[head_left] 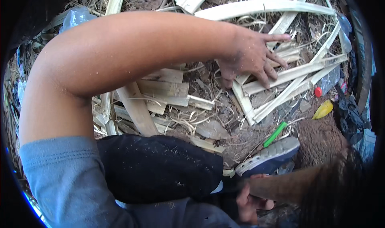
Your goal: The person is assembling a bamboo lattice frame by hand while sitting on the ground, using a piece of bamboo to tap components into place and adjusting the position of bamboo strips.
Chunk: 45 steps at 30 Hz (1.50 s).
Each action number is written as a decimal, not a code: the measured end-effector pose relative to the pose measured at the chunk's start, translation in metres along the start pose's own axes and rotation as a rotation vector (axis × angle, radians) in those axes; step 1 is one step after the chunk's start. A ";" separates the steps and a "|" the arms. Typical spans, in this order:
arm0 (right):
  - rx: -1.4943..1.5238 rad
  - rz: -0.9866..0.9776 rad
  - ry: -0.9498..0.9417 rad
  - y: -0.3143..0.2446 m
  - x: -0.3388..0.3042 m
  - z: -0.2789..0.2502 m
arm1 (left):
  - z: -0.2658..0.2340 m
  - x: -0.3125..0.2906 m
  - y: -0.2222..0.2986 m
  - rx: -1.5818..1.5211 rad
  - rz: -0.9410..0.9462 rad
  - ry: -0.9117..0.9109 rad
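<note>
Left hand: grip spread flat, fingers splayed and pressing on pale split wood strips at about two o'clock in the view, enclosing nothing. Right hand: at five o'clock, curled around a brown wooden handle; how tight the grip is cannot be told. A grey shoe lies between the two hands, a green stick just above it. Yellow scrap and red cap lie at three o'clock on the dirt ground.
</note>
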State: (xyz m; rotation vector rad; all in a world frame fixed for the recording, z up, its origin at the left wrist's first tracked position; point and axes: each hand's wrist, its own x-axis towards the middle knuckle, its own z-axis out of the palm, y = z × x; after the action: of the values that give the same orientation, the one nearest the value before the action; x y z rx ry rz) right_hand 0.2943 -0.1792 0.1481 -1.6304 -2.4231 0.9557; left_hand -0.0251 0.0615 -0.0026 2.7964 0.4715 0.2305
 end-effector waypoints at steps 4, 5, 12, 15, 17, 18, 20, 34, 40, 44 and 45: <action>0.029 -0.034 0.034 0.013 0.026 0.017 | -0.007 -0.008 -0.001 -0.017 0.003 -0.012; 0.092 -0.119 0.162 0.003 0.010 0.013 | -0.002 -0.003 0.005 -0.055 0.033 0.034; 0.200 -0.190 0.229 0.025 -0.005 0.029 | 0.008 0.001 -0.005 -0.034 0.036 0.067; -0.082 0.107 -0.124 0.031 0.006 0.028 | -0.002 -0.006 -0.001 0.041 0.010 -0.084; 0.126 -0.031 0.195 0.020 -0.006 0.023 | 0.002 -0.004 0.003 -0.113 0.043 0.064; 0.190 -0.173 0.269 0.034 -0.002 0.034 | 0.001 -0.005 -0.004 -0.064 0.017 0.039; 0.090 -0.144 0.167 0.036 0.013 0.041 | 0.001 -0.004 -0.004 -0.055 0.020 0.006; 0.170 0.072 0.161 0.012 0.005 0.031 | 0.003 -0.003 0.000 -0.046 0.049 -0.012; 0.144 -0.021 0.186 0.017 -0.010 0.021 | 0.002 -0.003 -0.003 -0.042 0.045 -0.017; -0.045 0.032 -0.088 0.032 0.021 0.030 | -0.005 -0.006 -0.003 -0.014 0.011 -0.066; -0.043 0.030 -0.083 0.025 0.019 0.027 | -0.008 -0.006 -0.002 -0.013 -0.004 -0.108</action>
State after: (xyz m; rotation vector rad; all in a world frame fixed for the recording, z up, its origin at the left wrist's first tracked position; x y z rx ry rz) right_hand 0.2958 -0.1693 0.1081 -1.6789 -2.4963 1.0022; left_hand -0.0330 0.0633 0.0040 2.7775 0.4484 0.0809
